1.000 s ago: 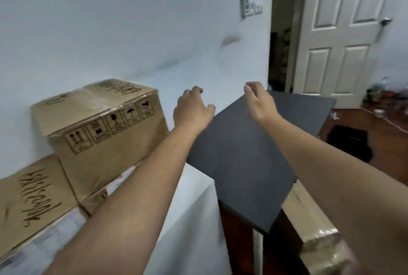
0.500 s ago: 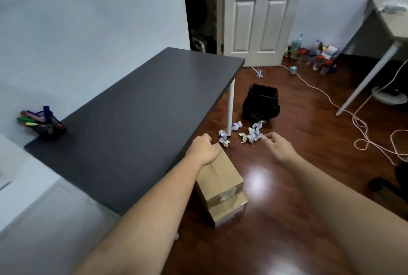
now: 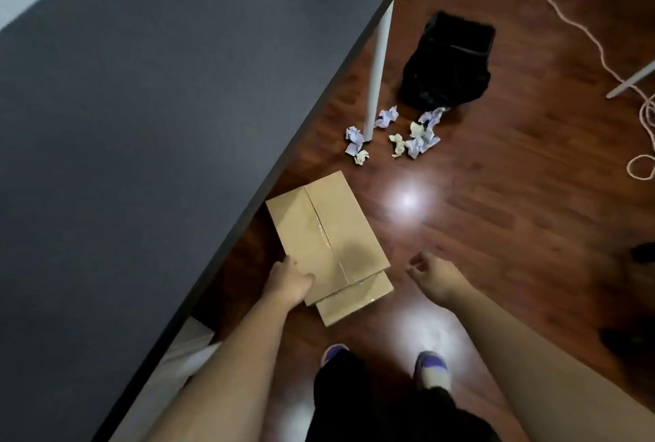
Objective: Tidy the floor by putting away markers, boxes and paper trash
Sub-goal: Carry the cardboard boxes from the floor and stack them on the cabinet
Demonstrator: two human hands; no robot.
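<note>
The dark counter (image 3: 141, 122) overhangs the wooden floor (image 3: 496, 228), where 2 boxes lie stacked, partly under its edge: the top box (image 3: 319, 228) on the lower box (image 3: 354, 303). A black bag (image 3: 448, 62) stands beyond, with paper wads (image 3: 414, 140) scattered before it. The left hand (image 3: 289, 280) grips the top box's near corner, thumb on the lid; the right hand (image 3: 430, 273) hangs beside it, loosely curled and holding nothing. Lifted by 1 corner, the box would likely tilt, slip free, or knock the counter's edge.
</note>
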